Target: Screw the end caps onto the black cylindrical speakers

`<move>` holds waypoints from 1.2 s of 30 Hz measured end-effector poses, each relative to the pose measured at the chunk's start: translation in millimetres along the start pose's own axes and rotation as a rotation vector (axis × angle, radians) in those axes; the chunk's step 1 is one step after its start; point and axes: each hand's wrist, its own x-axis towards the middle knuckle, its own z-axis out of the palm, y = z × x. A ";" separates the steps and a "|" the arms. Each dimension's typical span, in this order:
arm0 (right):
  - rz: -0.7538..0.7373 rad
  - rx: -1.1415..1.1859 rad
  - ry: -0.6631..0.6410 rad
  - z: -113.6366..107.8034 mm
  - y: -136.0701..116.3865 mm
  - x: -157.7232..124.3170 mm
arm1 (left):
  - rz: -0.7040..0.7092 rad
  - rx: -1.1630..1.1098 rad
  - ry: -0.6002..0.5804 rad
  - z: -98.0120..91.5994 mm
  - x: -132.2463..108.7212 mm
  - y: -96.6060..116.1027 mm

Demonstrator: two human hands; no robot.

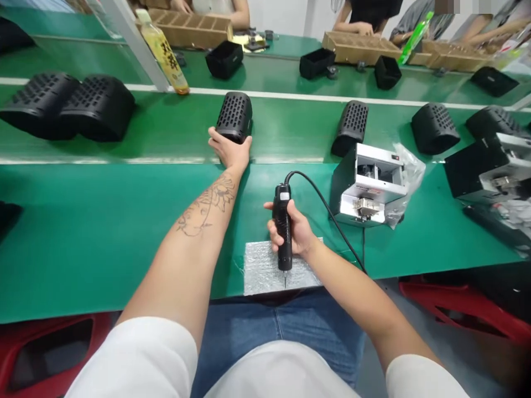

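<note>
Head view, left hand (229,150) outstretched, right hand (299,231) around screwdriver (284,224)

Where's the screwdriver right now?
Head view, just right of centre: the screwdriver is in the right hand, its bit over the silvery sheet, with the metal-fronted machine to its right.

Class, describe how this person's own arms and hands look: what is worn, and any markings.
Short white fabric sleeves cover the upper arms. The left forearm bears a dark line-drawn tattoo with a flower-like shape toward the wrist; the right forearm shows no marking. The left hand and right hand are ungloved, with no watch or bracelet visible.
</note>
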 end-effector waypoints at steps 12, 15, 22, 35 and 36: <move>-0.093 0.185 0.191 0.9 -9.2 3.4 | 0.571 0.095 -0.629 -135.2 -127.9 -57.0; -0.124 0.165 0.227 -4.8 -9.5 6.4 | 0.670 0.056 -0.783 -180.3 -165.7 -71.6; -0.176 0.133 0.300 -8.6 -16.8 5.8 | 0.702 0.096 -0.961 -248.3 -191.4 -76.3; -0.186 0.070 0.309 -11.2 -17.7 7.9 | 0.898 0.237 -0.556 -334.6 -336.0 -147.1; -0.185 0.060 0.308 -11.6 -17.8 8.2 | 0.898 0.245 -0.546 -333.3 -337.7 -148.4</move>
